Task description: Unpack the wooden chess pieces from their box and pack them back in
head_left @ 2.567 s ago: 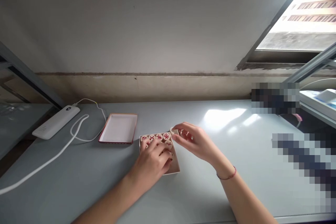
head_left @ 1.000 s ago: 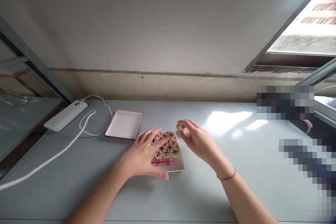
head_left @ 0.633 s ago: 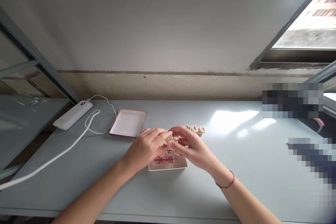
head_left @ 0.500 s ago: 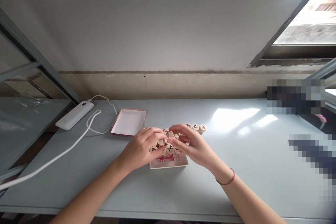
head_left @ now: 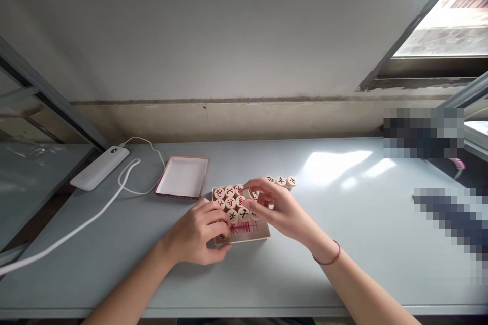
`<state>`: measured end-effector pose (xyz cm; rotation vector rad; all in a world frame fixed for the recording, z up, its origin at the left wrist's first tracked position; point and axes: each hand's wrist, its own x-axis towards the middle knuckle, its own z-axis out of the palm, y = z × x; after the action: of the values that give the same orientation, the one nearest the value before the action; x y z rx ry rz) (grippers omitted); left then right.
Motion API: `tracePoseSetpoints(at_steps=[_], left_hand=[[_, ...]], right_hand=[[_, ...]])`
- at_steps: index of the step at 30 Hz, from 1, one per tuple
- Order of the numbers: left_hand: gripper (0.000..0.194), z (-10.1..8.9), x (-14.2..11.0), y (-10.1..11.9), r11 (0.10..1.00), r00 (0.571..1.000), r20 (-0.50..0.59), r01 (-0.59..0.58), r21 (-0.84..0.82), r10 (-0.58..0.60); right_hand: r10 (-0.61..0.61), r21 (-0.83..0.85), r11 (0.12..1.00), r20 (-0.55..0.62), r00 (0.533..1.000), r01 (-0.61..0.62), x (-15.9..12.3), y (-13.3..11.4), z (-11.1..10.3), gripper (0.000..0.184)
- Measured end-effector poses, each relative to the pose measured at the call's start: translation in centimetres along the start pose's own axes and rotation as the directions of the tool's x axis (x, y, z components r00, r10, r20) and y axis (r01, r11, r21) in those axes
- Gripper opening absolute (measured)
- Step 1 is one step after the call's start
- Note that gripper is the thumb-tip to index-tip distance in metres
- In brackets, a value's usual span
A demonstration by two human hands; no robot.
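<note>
A small open box [head_left: 251, 234] lies on the grey table [head_left: 267, 274], filled with several round wooden chess pieces [head_left: 230, 197] marked in red and black. My left hand [head_left: 196, 233] curls around the box's near left corner, fingers closed on its edge. My right hand [head_left: 274, 205] hovers over the box's right side and pinches a piece between thumb and fingers. Three more pieces [head_left: 282, 181] lie in a row on the table just behind my right hand.
The box's lid [head_left: 182, 176] lies upside down to the left of the box. A white power bank [head_left: 99, 167] with a looping white cable [head_left: 76, 226] sits at the far left. A wall runs along the table's back edge.
My left hand slid from the pieces back to the box's near left corner. My right hand set pieces down in a row behind the box and came back over it.
</note>
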<state>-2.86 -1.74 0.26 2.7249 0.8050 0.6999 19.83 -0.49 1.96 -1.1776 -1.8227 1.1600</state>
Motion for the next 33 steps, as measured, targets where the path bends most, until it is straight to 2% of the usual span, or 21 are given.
tracePoseSetpoints(at_steps=[3, 8, 10, 15, 21, 27, 33], left_hand=[[0.008, 0.1, -0.3, -0.1, 1.0, 1.0, 0.023, 0.013, 0.026, -0.013], [0.017, 0.2, -0.5, -0.3, 0.998, 0.999, 0.049, 0.019, 0.066, -0.022], [0.017, 0.2, -0.5, -0.4, 0.996, 0.998, 0.058, 0.028, 0.08, -0.033], [0.02, 0.5, -0.7, -0.5, 0.995, 0.997, 0.071, 0.025, 0.098, -0.032], [0.025, 0.5, -0.6, -0.5, 0.996, 0.994, 0.1, 0.037, 0.085, -0.046], [0.063, -0.6, -0.6, -1.1, 1.0, 1.0, 0.007, 0.03, 0.006, -0.03], [0.074, -1.2, -0.7, -1.4, 0.996, 0.996, -0.041, 0.08, -0.037, -0.082]], right_hand=[[-0.017, -0.024, 1.0, 0.036, 0.999, 0.018, -0.2, -0.5, 0.2, 0.027], [-0.16, -0.158, 0.972, 0.096, 0.982, 0.174, -0.8, -1.3, 1.1, 0.016], [-0.185, -0.216, 0.954, 0.127, 0.975, 0.209, -1.0, -1.4, 1.5, 0.018], [-0.212, -0.3, 0.919, 0.176, 0.961, 0.258, -1.2, -1.1, 2.0, 0.026], [-0.217, -0.346, 0.9, 0.169, 0.962, 0.263, -1.3, -0.8, 2.3, 0.02], [-0.299, -0.451, 0.823, 0.174, 0.938, 0.346, -1.5, -0.4, 3.0, 0.014], [-0.385, -0.566, 0.682, 0.26, 0.885, 0.463, -1.7, 0.0, 4.1, 0.016]])
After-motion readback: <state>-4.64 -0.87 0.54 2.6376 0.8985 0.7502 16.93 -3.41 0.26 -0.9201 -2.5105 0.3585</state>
